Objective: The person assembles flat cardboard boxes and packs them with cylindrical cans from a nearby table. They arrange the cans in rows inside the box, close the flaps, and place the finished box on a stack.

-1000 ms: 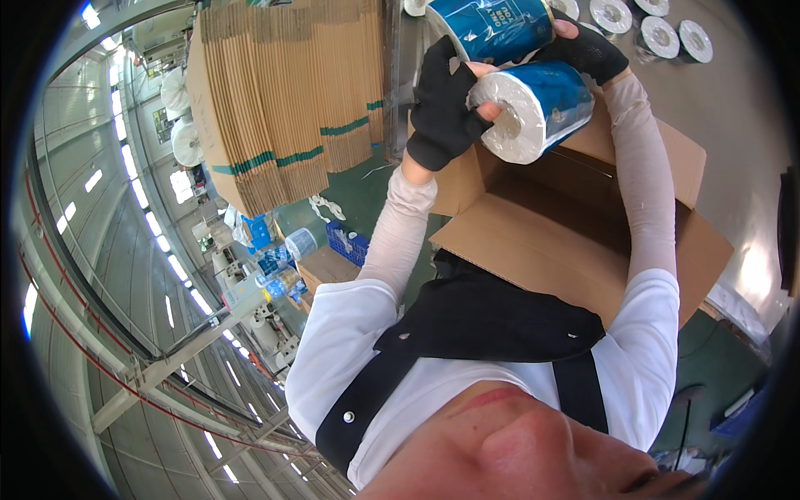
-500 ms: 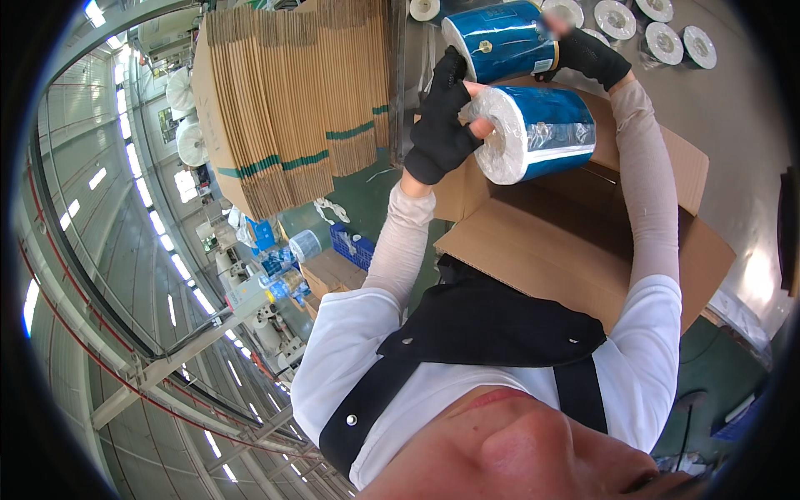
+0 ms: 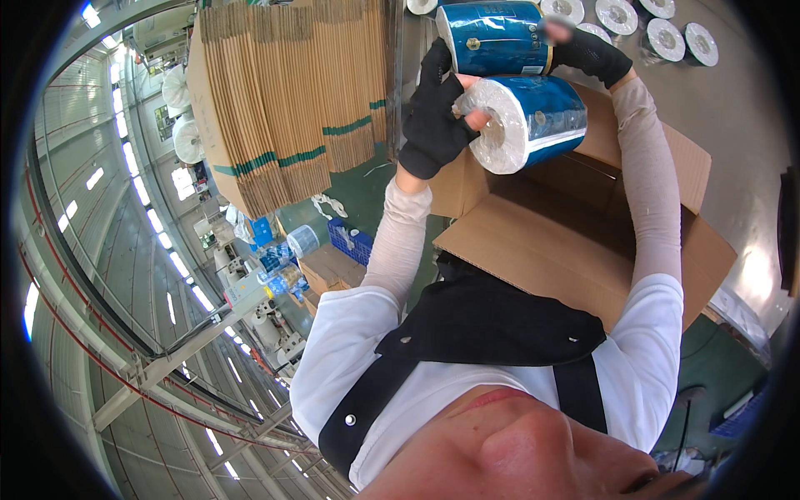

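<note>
Two large rolls in blue plastic wrap lie one behind the other above an open cardboard box (image 3: 542,242). My left hand (image 3: 435,125), in a black fingerless glove, grips the near roll (image 3: 542,121) at its white left end, the thumb at the core hole. Its index finger stretches up against the left end of the far roll (image 3: 496,40). At that far roll's right end, my right hand (image 3: 593,57), gloved the same way, is closed on it. Part of the right fingers is blurred, and some are hidden behind the roll.
Several more wrapped rolls (image 3: 666,40) stand on the grey table (image 3: 725,108) at the far right. A tall stack of flattened cartons (image 3: 283,100) rises at the left. Below it on the green floor are a blue crate (image 3: 350,242) and a carton (image 3: 329,265).
Both rolls have shifted slightly left, and the near one has come up a little closer to the far one. The rolls have turned somewhat. My left hand has moved slightly left with them.
</note>
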A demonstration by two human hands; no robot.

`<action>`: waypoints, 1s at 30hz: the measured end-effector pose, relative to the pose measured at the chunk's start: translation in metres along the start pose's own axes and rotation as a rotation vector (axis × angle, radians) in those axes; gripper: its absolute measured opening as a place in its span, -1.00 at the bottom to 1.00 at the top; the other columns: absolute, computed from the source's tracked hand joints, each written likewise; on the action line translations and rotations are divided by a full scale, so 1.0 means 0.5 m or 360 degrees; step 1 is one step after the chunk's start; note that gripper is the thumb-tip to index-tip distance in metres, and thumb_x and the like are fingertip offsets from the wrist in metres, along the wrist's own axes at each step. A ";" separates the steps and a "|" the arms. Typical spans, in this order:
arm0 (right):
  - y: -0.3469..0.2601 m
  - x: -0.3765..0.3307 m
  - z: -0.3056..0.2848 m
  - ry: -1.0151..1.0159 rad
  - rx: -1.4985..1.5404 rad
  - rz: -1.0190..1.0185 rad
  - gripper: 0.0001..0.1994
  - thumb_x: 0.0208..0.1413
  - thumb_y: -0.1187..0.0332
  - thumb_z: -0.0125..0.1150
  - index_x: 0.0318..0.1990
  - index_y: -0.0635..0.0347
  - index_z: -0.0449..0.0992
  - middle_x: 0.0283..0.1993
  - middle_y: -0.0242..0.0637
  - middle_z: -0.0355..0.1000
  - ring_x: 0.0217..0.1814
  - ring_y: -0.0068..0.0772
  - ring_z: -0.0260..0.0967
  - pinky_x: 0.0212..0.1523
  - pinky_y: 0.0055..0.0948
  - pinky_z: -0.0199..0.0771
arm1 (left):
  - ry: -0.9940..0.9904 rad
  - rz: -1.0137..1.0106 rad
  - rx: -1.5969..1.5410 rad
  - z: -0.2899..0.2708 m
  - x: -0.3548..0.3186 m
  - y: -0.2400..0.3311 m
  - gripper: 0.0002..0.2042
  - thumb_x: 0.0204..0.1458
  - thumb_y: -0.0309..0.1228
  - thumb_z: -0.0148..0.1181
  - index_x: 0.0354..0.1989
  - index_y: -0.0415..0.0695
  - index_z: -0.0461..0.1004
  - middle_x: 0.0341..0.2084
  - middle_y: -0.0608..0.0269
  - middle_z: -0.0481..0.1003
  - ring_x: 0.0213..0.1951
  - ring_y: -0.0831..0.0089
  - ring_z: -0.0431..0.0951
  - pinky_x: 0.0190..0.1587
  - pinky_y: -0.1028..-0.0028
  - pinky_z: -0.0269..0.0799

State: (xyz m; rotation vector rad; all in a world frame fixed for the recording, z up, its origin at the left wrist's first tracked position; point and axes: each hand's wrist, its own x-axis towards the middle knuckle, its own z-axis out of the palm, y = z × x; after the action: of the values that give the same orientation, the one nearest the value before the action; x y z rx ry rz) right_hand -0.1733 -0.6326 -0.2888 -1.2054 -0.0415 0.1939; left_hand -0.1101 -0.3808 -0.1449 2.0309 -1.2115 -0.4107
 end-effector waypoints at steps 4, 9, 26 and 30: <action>-0.005 -0.001 0.002 -0.0052 0.0053 0.0012 -0.38 0.07 -0.18 -0.02 0.13 0.09 0.27 0.03 -0.23 0.33 0.06 -0.31 0.32 0.02 -0.34 0.43 | 0.0041 0.0053 0.0010 0.005 0.001 -0.009 -0.60 -0.14 -0.07 0.29 -0.21 -0.09 0.50 0.19 -0.09 0.11 0.15 -0.04 0.24 0.08 0.20 0.24; -0.008 -0.002 -0.003 -0.0065 0.0057 0.0065 -0.35 0.05 -0.19 0.00 0.16 0.08 0.24 0.06 -0.20 0.32 0.09 -0.27 0.30 0.04 -0.32 0.41 | 0.0074 0.0092 -0.0003 0.011 0.009 -0.015 -0.57 -0.14 -0.02 0.28 -0.22 -0.10 0.49 0.16 -0.06 0.15 0.13 0.00 0.27 0.04 0.23 0.28; 0.187 0.013 -0.115 0.0994 -0.1323 0.0579 -0.65 -0.04 0.05 0.09 -0.28 0.15 0.47 -0.31 -0.16 0.48 -0.25 -0.31 0.44 -0.18 -0.42 0.40 | 0.0635 -0.0041 0.0178 -0.029 0.105 -0.203 -0.63 0.07 -0.19 0.12 -0.10 -0.23 0.34 -0.15 0.13 0.35 -0.15 0.32 0.43 -0.14 0.40 0.36; 0.186 -0.011 -0.093 0.1224 -0.1843 0.0698 -0.73 -0.17 0.25 0.11 -0.23 0.02 0.49 -0.19 -0.15 0.44 -0.11 -0.04 0.38 -0.10 -0.19 0.36 | 0.0636 -0.0093 0.0771 0.013 0.119 -0.305 -0.66 -0.02 -0.27 0.20 -0.19 -0.26 0.35 -0.25 0.08 0.30 -0.21 0.24 0.40 -0.17 0.37 0.32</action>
State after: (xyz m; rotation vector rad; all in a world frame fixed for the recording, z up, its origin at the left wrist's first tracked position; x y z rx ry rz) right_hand -0.1844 -0.6444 -0.3915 -2.3661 0.8983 0.0610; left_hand 0.0118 -0.3899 -0.2543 2.4055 -1.0685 0.2870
